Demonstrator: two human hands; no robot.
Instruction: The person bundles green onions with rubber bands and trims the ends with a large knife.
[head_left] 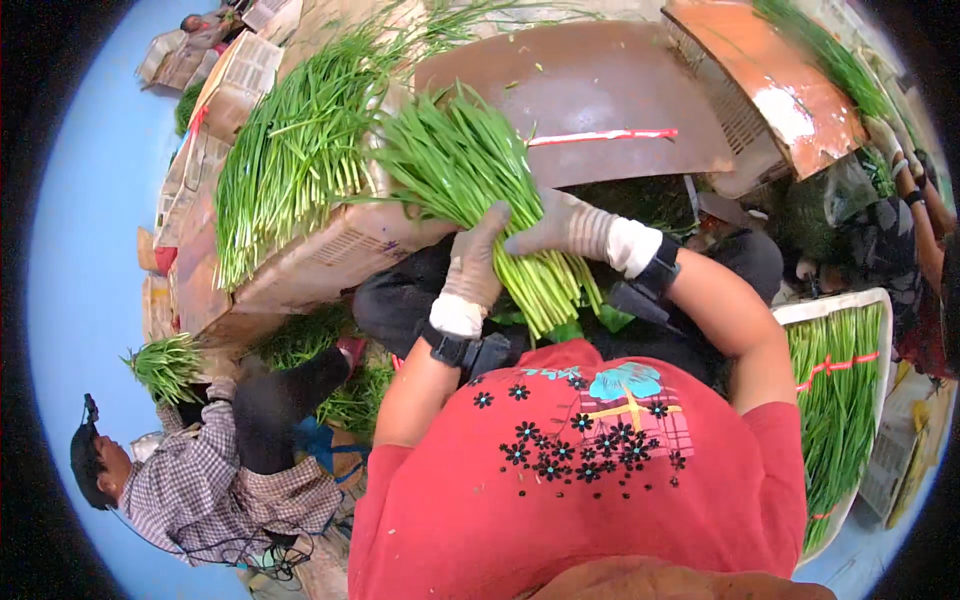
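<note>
Both the left hand (476,262) and right hand (572,226) clamp the bunch (482,172); we advise gentle pressure, with stem ends (549,318) level.

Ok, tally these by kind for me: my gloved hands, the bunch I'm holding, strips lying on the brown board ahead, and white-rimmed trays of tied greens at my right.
Gloved hands: 2, left hand and right hand
Held green bunch: 1
Red-and-white strip on the brown board: 1
White-rimmed tray: 1
Total: 5
</note>
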